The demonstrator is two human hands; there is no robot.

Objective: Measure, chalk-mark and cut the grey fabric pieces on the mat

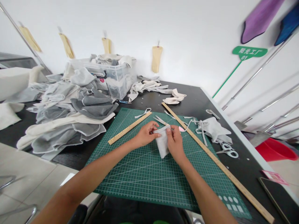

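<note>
Fabric piece (162,145), pale grey, gripped near its upper edge by left hand (146,134) and right hand (175,142), held over green cutting mat (140,174), wooden rulers (130,128) on either side, scissors (161,120) just beyond.

A textile workshop shows its trade on a black table (193,107): a gridded green mat (140,174), wooden rulers (130,128), scissors (226,151) and a heap of grey and cream fabric (93,105) beside a packed clear bin (116,81). Pale yellow pieces (157,59) hang along the white wall (187,46); a green sign (249,50) reads "阳光工厂 01", Chinese for "Sunshine Factory".
</note>
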